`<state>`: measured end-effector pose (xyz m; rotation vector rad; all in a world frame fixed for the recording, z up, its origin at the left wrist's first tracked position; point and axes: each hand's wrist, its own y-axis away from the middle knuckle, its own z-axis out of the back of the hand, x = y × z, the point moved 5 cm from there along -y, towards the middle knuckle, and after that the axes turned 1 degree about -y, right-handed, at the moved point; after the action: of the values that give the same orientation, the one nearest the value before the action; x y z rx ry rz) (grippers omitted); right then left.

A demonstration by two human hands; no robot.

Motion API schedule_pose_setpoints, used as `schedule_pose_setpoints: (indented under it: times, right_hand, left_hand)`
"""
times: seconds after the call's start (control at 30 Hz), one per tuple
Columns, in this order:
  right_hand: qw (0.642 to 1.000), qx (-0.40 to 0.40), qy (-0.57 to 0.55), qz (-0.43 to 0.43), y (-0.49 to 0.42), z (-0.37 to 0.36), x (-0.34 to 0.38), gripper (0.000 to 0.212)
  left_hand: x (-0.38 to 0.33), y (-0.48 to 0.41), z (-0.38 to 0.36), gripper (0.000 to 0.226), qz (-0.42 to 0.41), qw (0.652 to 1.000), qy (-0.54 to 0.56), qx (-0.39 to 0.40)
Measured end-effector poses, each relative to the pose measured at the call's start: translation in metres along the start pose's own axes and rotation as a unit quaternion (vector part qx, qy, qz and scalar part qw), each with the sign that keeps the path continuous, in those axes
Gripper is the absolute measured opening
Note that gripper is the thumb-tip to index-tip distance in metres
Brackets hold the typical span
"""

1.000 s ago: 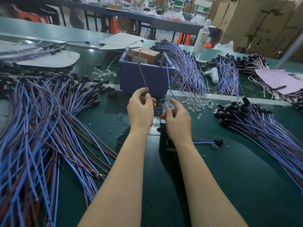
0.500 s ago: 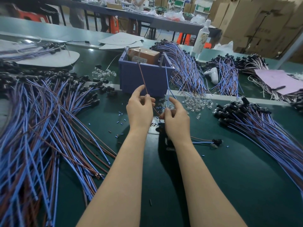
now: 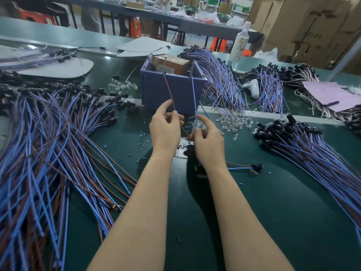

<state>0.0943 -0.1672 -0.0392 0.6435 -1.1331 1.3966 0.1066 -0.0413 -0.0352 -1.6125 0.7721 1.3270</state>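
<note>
Brown wire and blue wire are held upright at table centre, in front of purple bin. Lower ends are brought together betw. the hands, prob. for joining into one fitting. Brown is pinched by L hand, blue by R hand, fingers curled. Clear bulbs are kept just beyond R hand, within reach. Wire heap is fanned at left, second heap at right, prob. stock vs. done.

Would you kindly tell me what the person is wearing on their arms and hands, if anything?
Nothing shows on either. The left hand and right hand are ungloved, with no ring visible. The left forearm and right forearm are bare to the picture's lower edge: no sleeve, watch, bracelet or strap.
</note>
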Motion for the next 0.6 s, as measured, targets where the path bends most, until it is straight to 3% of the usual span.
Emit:
schedule_pose_setpoints:
  times: [0.6]
  right_hand:
    - [1.0,0.0,-0.01,0.005,0.0003,0.0,0.0013,0.037]
  left_hand:
    - [0.0005,-0.0013,-0.0013,0.034,0.003,1.0,0.006,0.016]
